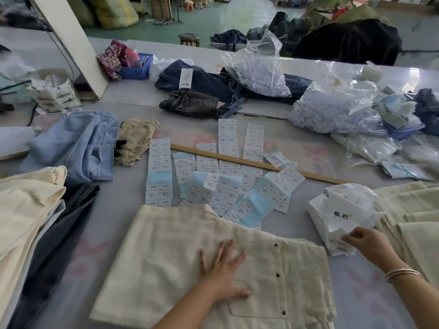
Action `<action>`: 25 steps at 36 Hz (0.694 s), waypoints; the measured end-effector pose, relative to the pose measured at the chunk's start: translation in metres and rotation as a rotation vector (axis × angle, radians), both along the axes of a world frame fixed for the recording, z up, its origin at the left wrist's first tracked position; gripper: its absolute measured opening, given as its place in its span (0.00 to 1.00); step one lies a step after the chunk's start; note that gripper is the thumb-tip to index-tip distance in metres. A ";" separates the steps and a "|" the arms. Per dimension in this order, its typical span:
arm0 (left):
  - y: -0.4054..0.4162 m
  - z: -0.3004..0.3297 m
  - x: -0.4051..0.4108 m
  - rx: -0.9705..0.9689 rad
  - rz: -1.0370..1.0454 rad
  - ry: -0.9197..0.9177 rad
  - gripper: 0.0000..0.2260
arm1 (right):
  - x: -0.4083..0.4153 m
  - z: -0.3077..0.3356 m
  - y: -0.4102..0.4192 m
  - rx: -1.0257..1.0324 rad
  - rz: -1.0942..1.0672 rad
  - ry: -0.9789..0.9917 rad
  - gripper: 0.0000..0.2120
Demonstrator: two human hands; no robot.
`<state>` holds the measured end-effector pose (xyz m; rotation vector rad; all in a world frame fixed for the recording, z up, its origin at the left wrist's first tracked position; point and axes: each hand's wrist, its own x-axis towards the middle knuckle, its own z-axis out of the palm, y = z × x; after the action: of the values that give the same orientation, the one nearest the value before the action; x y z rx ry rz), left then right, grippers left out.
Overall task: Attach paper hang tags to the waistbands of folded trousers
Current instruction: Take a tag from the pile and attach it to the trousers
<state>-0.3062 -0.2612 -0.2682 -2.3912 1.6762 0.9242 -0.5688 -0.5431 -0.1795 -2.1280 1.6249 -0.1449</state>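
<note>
On the counter, your left hand is pressing spread on folded trousers; at three o'clock your right hand is pinching a hang tag, fingertips hidden.

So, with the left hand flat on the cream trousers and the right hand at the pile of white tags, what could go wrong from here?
1. The right hand pinches into a loose stack of hang tags; it may lift several at once or topple the stack.
2. The cream trousers overlap the label sheets; shifting them could drag or crease those.
3. If the left hand lifts, the fold may slip.
</note>
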 end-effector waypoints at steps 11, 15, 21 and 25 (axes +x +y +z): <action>0.001 0.000 -0.001 -0.039 0.005 0.005 0.45 | -0.003 -0.005 -0.007 0.136 0.001 0.067 0.18; 0.000 0.005 -0.002 -0.031 0.020 0.029 0.45 | 0.007 0.002 -0.008 0.198 0.045 0.146 0.13; -0.046 0.052 -0.027 -0.163 0.155 0.065 0.26 | 0.010 -0.007 -0.009 0.267 0.022 0.012 0.13; -0.101 0.075 -0.063 -0.296 -0.089 0.133 0.24 | 0.005 -0.011 -0.017 0.357 0.006 -0.040 0.15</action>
<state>-0.3696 -0.3625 -0.1928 -2.4527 2.0834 0.8943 -0.5637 -0.5603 -0.1900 -1.8449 1.4935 0.0980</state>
